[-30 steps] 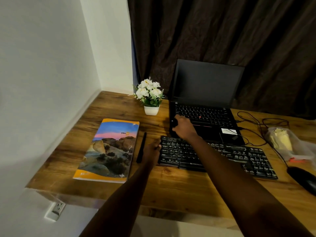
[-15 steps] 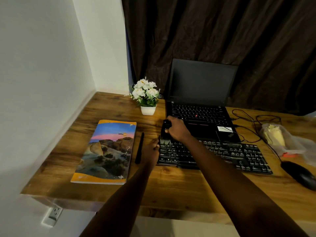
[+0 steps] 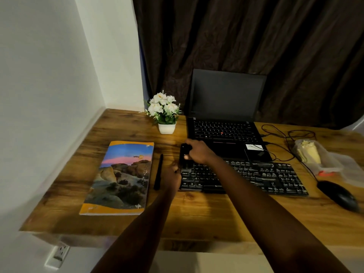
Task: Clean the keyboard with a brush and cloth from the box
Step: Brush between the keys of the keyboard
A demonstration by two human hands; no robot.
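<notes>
Under the right hand [image 3: 199, 152], curled round the brush [image 3: 184, 149], lies the far-left corner of the keyboard [image 3: 256, 176]; a second ago that hand was farther off, by the laptop [image 3: 222, 131]. The left hand [image 3: 173, 175] grips the keyboard's left edge on the bench [image 3: 197, 217], steadying it. Brushing looks just begun; no cloth shows.

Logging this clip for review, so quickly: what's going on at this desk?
A person is cleaning an external keyboard on a wooden desk. The right hand grips a black brush, set at the keyboard's far left corner. The left hand rests against the keyboard's left edge, seemingly steadying it; its fingers are hard to make out. An open laptop sits behind, with a pen and book to the left.
</notes>
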